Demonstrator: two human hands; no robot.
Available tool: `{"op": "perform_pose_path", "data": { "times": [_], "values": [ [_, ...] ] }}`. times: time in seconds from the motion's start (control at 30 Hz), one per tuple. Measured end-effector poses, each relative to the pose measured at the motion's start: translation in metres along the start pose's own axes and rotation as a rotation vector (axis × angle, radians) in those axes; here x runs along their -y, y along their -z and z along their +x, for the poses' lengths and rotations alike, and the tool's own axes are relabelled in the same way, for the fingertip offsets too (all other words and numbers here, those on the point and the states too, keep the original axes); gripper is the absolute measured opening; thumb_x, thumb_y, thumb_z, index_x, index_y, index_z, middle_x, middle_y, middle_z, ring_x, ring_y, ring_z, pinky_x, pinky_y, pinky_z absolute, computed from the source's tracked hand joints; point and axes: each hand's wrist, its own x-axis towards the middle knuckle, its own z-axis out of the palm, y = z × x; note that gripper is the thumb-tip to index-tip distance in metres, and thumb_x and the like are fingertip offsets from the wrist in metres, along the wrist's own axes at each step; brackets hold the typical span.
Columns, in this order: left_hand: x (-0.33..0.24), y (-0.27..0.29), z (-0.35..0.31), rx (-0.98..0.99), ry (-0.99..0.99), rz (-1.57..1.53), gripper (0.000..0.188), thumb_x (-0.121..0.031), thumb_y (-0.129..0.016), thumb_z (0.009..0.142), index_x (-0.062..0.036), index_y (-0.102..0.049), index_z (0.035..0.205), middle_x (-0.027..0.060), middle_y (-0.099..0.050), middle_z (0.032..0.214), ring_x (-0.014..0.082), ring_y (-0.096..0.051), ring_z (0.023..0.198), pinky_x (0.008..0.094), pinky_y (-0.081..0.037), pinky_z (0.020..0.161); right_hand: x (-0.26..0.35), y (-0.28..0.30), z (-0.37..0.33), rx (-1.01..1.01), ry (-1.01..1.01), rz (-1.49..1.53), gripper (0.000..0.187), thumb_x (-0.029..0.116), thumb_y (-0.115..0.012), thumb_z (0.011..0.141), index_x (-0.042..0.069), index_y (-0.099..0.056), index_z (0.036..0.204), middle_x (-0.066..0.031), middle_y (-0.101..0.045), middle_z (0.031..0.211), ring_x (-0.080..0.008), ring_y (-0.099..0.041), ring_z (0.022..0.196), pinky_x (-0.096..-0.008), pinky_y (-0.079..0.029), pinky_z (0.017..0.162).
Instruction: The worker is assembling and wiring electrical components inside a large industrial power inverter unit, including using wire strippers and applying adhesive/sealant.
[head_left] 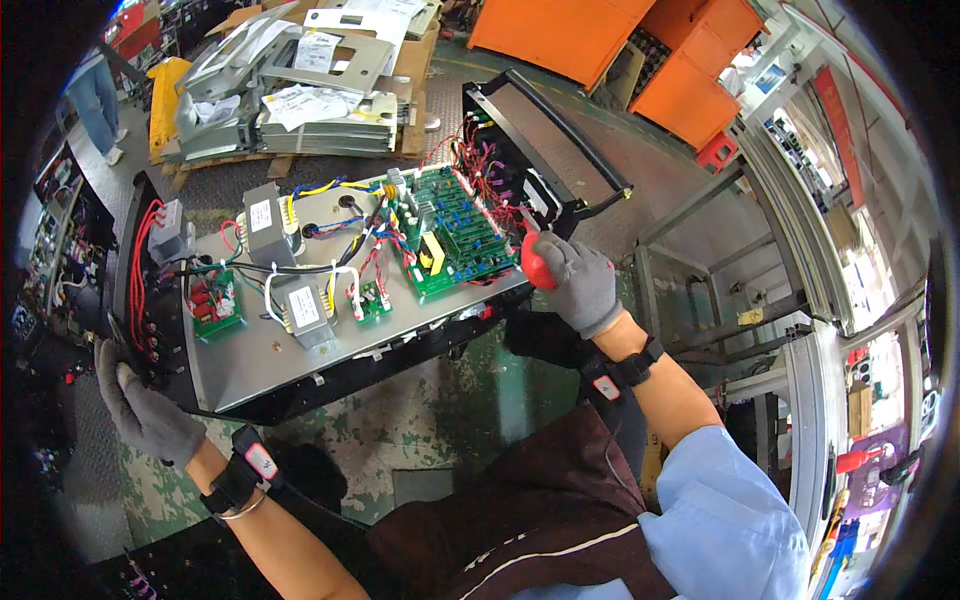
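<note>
An open electrical chassis lies in front of me, its grey metal base plate [240, 385] carrying a large green circuit board [455, 235], two transformers [268, 228] and bundled wires. My right hand [580, 287], in a grey glove, is closed around a red-handled screwdriver [537, 262]. Its thin shaft points up toward the black end panel with the handle [565, 140], beside the board's right edge; where the tip ends is hard to make out. At the chassis's near left corner, my gloved left hand [155, 415] rests against the black side panel [165, 340], fingers stretched out.
Stacked sheet-metal parts with papers [330, 105] sit on a pallet beyond the chassis. Orange cabinets [560, 35] stand at the back, and a metal frame rack [700, 260] is on the right. More black equipment [60, 250] stands at left, near a person's legs [97, 110].
</note>
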Motion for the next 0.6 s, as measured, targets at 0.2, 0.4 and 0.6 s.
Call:
{"op": "perform_pose_path", "data": {
  "times": [0.2,0.4,0.6],
  "values": [
    [0.003,0.001,0.000,-0.002,-0.017,0.010,0.035,-0.002,-0.045,0.099,0.0074,-0.059,0.130,0.0182,-0.061,0.133,0.0244,-0.059,0.121,0.0356,-0.043,0.108,0.003,0.008,-0.010,-0.049,0.028,0.024,0.049,0.006,-0.070,0.069,0.012,-0.056,0.115,-0.0084,-0.064,0.121,-0.0305,-0.066,0.089,-0.0421,-0.054,0.075],
    [0.002,0.002,0.001,0.017,-0.023,-0.007,0.035,-0.002,-0.045,0.099,0.0076,-0.059,0.130,0.0181,-0.061,0.133,0.0242,-0.059,0.121,0.0356,-0.043,0.109,0.002,0.005,-0.016,-0.066,0.012,0.016,0.049,0.006,-0.070,0.069,0.012,-0.056,0.116,-0.0096,-0.064,0.123,-0.0304,-0.067,0.089,-0.0420,-0.054,0.076],
    [-0.003,0.000,-0.001,-0.006,0.019,0.024,0.036,-0.002,-0.046,0.098,0.0076,-0.060,0.130,0.0179,-0.061,0.133,0.0242,-0.058,0.122,0.0359,-0.042,0.109,0.003,0.006,-0.020,-0.075,-0.007,0.012,0.048,0.007,-0.071,0.069,0.012,-0.057,0.114,-0.0086,-0.064,0.123,-0.0307,-0.067,0.087,-0.0406,-0.054,0.075]
  ]
}}
